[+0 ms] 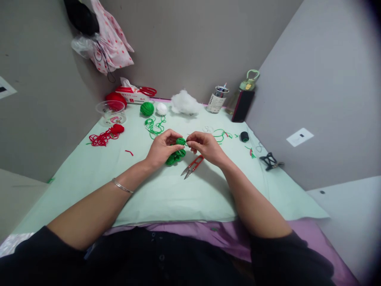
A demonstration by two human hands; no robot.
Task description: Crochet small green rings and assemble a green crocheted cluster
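Between thumb and fingers, my left hand (163,147) grips a small green crocheted piece (180,141) over the middle of the table. My right hand (205,146) is closed in a pinch at the right end of that piece; what its fingertips hold is too small to make out. More green crocheted pieces (175,157) lie just below the left fingers, on the cloth. Red-handled thread snips (193,166) rest beneath the right hand, blades pointing down and left.
Behind the hands are a green yarn ball (147,109), a white ball (161,109) and fluffy white stuffing (185,104). Red yarn (104,136) and a clear tub (111,115) lie left. A can (218,99), phone (243,106), bottle (249,84) and black clip stand (270,161) are right.
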